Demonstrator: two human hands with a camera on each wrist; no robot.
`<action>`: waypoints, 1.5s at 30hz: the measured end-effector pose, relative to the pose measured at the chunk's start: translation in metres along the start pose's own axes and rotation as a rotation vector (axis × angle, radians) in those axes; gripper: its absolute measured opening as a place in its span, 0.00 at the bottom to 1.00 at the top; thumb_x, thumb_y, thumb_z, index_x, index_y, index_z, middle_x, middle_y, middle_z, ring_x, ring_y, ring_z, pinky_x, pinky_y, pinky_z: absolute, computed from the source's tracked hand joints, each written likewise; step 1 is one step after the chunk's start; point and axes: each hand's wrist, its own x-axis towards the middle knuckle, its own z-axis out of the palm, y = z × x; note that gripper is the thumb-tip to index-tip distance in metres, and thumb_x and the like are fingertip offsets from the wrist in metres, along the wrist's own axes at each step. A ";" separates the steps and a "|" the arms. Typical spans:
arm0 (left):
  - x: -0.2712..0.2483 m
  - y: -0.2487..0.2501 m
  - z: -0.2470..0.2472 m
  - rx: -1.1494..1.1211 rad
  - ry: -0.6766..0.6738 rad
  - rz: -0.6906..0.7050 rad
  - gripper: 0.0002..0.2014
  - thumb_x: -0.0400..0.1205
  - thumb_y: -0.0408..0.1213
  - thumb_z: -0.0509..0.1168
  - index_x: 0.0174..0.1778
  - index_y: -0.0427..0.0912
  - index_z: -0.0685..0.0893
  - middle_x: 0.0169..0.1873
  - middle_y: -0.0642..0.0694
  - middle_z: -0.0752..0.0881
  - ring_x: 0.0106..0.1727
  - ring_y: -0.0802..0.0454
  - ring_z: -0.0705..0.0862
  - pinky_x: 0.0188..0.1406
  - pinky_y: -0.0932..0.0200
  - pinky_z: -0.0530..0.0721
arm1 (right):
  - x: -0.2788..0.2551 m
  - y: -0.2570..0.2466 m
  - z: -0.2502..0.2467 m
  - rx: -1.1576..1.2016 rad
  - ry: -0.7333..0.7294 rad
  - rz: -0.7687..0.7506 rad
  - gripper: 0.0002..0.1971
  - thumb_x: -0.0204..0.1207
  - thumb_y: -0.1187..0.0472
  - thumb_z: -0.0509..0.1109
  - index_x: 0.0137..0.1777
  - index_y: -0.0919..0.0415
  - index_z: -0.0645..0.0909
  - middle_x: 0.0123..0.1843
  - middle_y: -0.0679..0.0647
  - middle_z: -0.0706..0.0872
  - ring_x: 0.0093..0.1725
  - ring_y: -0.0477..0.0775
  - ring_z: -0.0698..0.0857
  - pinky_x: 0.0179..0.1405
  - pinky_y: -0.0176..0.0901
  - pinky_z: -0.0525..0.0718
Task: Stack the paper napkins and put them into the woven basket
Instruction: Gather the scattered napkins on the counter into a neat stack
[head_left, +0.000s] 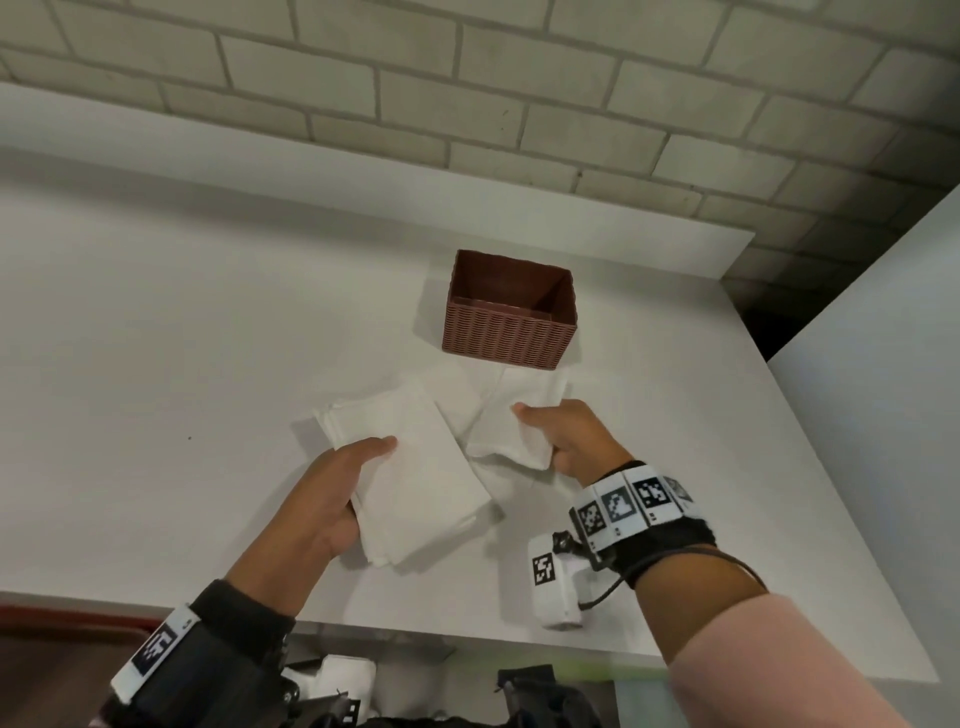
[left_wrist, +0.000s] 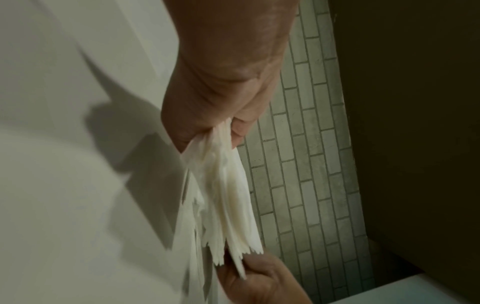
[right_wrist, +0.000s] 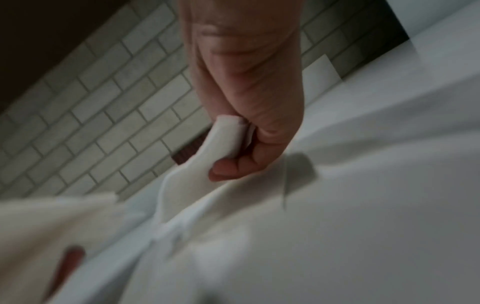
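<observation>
My left hand (head_left: 343, 488) grips a stack of white paper napkins (head_left: 415, 478) by its left edge, thumb on top, just above the white table. In the left wrist view the stack (left_wrist: 228, 195) fans out from my left hand (left_wrist: 221, 115). My right hand (head_left: 561, 431) pinches a single folded napkin (head_left: 514, 421), lifted a little beside the stack; the right wrist view shows that napkin (right_wrist: 197, 164) held in my curled fingers (right_wrist: 233, 166). More napkins (head_left: 457, 395) lie flat beneath. The brown woven basket (head_left: 511, 340) stands just beyond, and no napkins show inside it.
The white table (head_left: 182, 338) runs to a brick wall (head_left: 467, 93) behind a raised white ledge (head_left: 363, 171). A white panel (head_left: 883, 374) rises at the right. The table's front edge (head_left: 415, 631) lies close under my wrists.
</observation>
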 end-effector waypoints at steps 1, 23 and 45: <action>0.000 0.000 -0.001 -0.002 0.004 0.002 0.07 0.79 0.29 0.65 0.51 0.37 0.83 0.44 0.39 0.87 0.45 0.42 0.85 0.38 0.49 0.81 | 0.004 0.006 0.004 -0.006 0.025 0.016 0.20 0.75 0.67 0.73 0.65 0.74 0.77 0.63 0.67 0.85 0.62 0.68 0.84 0.54 0.52 0.83; 0.007 0.001 -0.004 -0.003 -0.018 -0.014 0.07 0.79 0.29 0.65 0.52 0.37 0.83 0.43 0.39 0.88 0.44 0.42 0.86 0.36 0.49 0.81 | 0.020 0.002 0.012 -0.871 0.240 -0.055 0.44 0.66 0.39 0.74 0.72 0.71 0.67 0.71 0.64 0.74 0.70 0.64 0.75 0.68 0.55 0.78; 0.004 0.011 -0.030 -0.035 0.115 0.029 0.15 0.77 0.31 0.67 0.60 0.36 0.81 0.44 0.39 0.87 0.46 0.41 0.85 0.38 0.48 0.81 | -0.012 -0.050 0.013 -0.542 -0.233 -0.322 0.18 0.74 0.62 0.73 0.64 0.61 0.80 0.58 0.56 0.87 0.49 0.54 0.85 0.52 0.46 0.83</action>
